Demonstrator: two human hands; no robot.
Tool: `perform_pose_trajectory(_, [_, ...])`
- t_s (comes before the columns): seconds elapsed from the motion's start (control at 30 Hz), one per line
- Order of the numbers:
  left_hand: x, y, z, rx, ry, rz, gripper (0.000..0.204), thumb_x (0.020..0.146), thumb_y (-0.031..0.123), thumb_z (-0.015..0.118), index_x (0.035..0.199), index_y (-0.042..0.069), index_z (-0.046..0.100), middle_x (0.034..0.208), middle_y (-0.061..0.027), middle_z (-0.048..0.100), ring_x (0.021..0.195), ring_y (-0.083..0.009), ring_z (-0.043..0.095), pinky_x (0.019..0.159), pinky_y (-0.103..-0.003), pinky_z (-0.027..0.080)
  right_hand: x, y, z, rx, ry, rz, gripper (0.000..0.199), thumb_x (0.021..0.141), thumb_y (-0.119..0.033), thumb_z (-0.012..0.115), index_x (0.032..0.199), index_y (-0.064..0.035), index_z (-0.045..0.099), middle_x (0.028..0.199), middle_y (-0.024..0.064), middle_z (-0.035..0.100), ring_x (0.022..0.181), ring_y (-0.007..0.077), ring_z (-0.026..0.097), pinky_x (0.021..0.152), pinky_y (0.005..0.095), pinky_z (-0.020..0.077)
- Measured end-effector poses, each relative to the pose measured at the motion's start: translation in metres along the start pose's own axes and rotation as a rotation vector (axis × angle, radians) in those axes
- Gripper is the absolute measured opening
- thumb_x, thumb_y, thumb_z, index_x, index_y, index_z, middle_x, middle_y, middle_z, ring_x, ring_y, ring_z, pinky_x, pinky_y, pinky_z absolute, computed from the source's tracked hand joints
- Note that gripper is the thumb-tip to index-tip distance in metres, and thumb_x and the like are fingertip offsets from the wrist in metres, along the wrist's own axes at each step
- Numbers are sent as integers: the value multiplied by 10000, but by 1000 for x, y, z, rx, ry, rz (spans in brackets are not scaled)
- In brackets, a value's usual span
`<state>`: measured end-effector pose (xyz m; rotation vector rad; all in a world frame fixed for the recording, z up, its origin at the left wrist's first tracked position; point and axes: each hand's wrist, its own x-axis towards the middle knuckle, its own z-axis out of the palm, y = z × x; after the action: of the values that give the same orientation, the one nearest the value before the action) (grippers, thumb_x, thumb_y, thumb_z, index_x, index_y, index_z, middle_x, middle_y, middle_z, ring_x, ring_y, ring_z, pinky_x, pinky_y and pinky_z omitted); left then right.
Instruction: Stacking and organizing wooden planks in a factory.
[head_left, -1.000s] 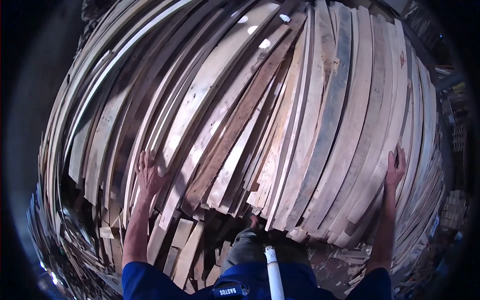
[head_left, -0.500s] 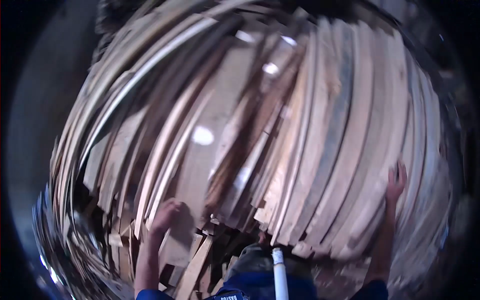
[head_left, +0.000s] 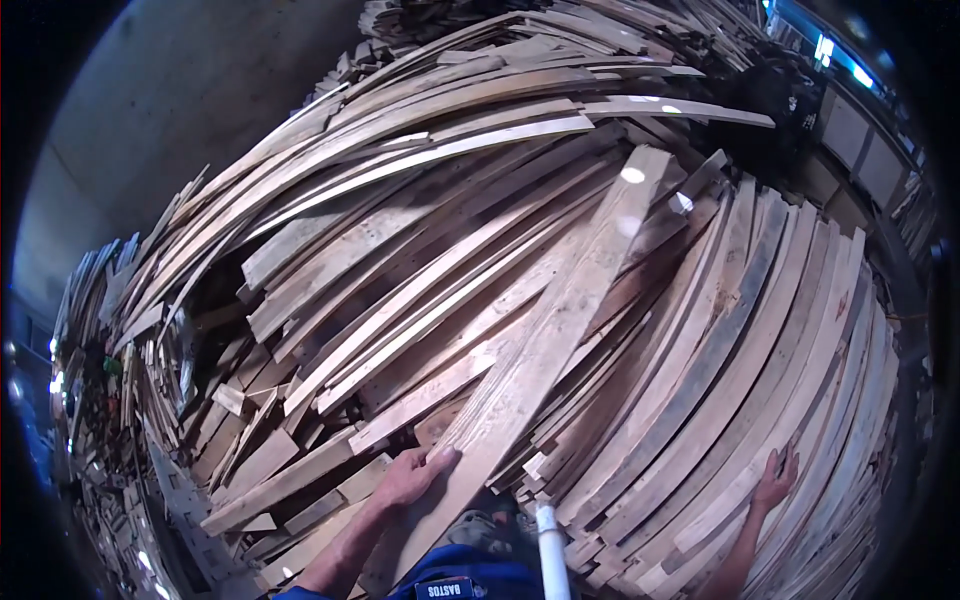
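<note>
A long, flat wooden board (head_left: 560, 330) slants from my body up toward the back of the pile, lying across other boards. My left hand (head_left: 412, 476) is closed on its left edge near the close end, thumb against the edge; the fingers beneath are partly hidden. To the right, my right hand (head_left: 775, 480) is held with fingers apart over a row of pale boards (head_left: 760, 400) laid side by side. Nothing shows in its grasp, and I cannot tell whether it touches the wood.
Loose boards (head_left: 430, 200) heap up at the left and back. Short offcuts (head_left: 270, 460) lie jumbled at the near left. A grey wall (head_left: 180, 130) rises behind. A white tube (head_left: 551, 550) juts into the lower middle, close to the lens.
The view has swung and sharpened. My left hand has taken hold of the board, which now lies diagonally across the others. My right hand stays over the right-hand row, fingers apart.
</note>
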<state>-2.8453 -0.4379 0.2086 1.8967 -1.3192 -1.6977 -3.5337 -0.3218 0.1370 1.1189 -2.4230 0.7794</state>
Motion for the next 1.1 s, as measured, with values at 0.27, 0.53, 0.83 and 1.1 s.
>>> perform_pose_trajectory(0.27, [-34,69,-40,-32,148,51,524,925,517,622,1105,27,670,882,-41,649,787,-108,604,690,-278,498,-1,-2,-2,-16,18,-19,449,935,-336,641,1347,-162,597,1387,164,554,1319,370,458,1107,467,339])
perform_pose_trajectory(0.53, [96,341,-262,1053,1529,714,521,918,553,583,1230,138,634,1287,-198,572,1290,-357,477,1011,-480,425,0,-6,-2,-27,-12,23,485,920,-385,653,1350,-168,605,1381,153,568,1327,353,460,1112,434,340])
perform_pose_trajectory(0.83, [224,126,-28,759,394,536,431,869,469,689,1109,111,692,1106,-168,682,1000,-332,662,840,-431,536,2,-19,-5,33,-30,37,476,916,-412,651,1337,-194,618,1384,150,567,1348,340,446,1118,430,331])
perform_pose_trajectory(1.1, [222,-35,29,536,470,573,447,898,425,652,1087,20,648,1025,-199,651,993,-380,613,886,-460,472,2,-17,-2,106,-19,18,466,918,-355,660,1324,-130,624,1364,168,580,1333,352,460,1117,426,338])
